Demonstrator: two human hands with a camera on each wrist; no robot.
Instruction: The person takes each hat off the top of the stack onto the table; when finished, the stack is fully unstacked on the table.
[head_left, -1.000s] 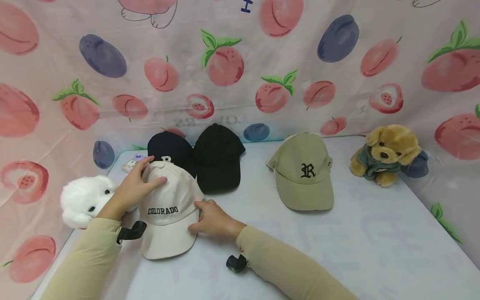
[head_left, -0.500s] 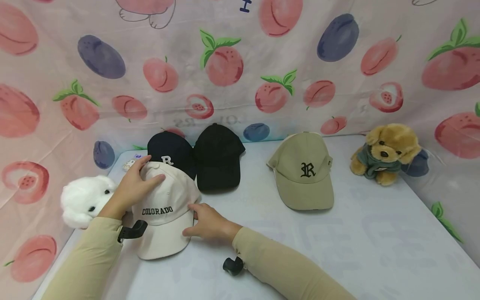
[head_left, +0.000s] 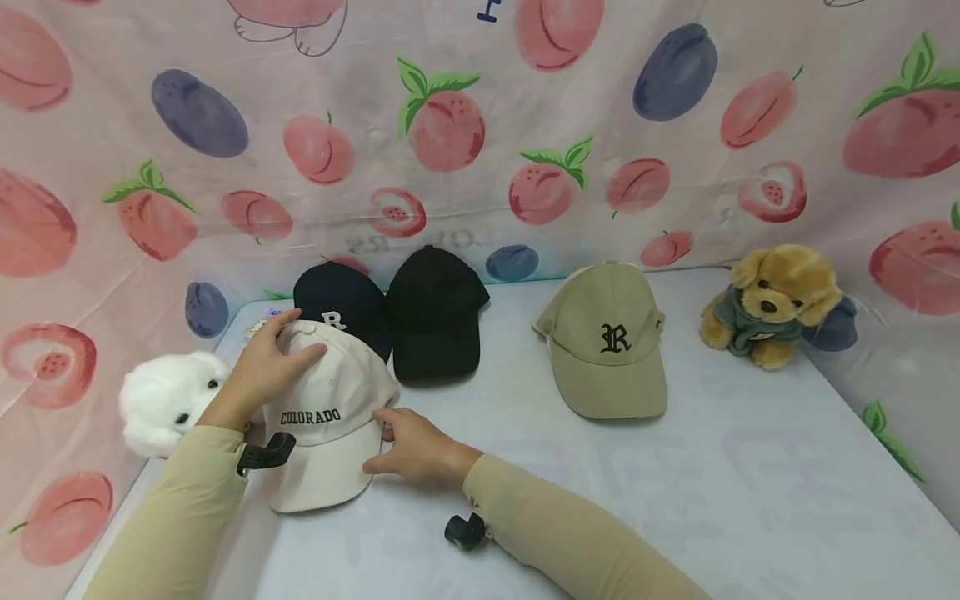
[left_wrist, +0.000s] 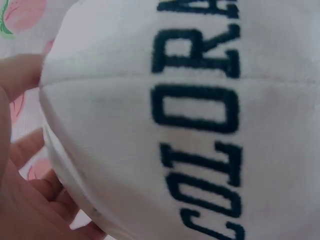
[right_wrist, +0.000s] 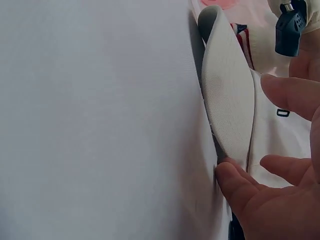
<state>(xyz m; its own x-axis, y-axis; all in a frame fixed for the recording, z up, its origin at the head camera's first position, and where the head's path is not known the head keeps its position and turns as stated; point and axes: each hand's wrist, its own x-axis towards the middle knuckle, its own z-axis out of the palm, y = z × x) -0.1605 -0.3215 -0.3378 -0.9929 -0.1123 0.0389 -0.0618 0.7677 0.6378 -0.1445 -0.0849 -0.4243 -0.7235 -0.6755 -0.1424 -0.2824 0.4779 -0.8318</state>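
Observation:
A white cap (head_left: pixel 315 433) lettered COLORADO lies brim toward the front at the left of the table. My left hand (head_left: pixel 262 371) holds its crown, thumb on the front and fingers at the far side; the left wrist view shows fingers (left_wrist: pixel 50 185) curled behind the cap's edge (left_wrist: pixel 100 100). At the cap's right edge, where crown meets brim, is my right hand (head_left: pixel 423 446), thumb and forefinger apart. In the right wrist view, fingertips (right_wrist: pixel 227 172) touch the underside edge beside the brim (right_wrist: pixel 227 90), and the hand's other fingers lie spread.
Behind the white cap are a navy cap (head_left: pixel 345 296) and a black cap (head_left: pixel 435 325). A khaki cap (head_left: pixel 611 342) lies right of centre. A white plush toy (head_left: pixel 168 400) sits at the left edge, a brown plush dog (head_left: pixel 776 308) at the back right.
The white cap has shifted a little to the left, and my right hand has moved left with it. My left hand has stayed nearly in place.

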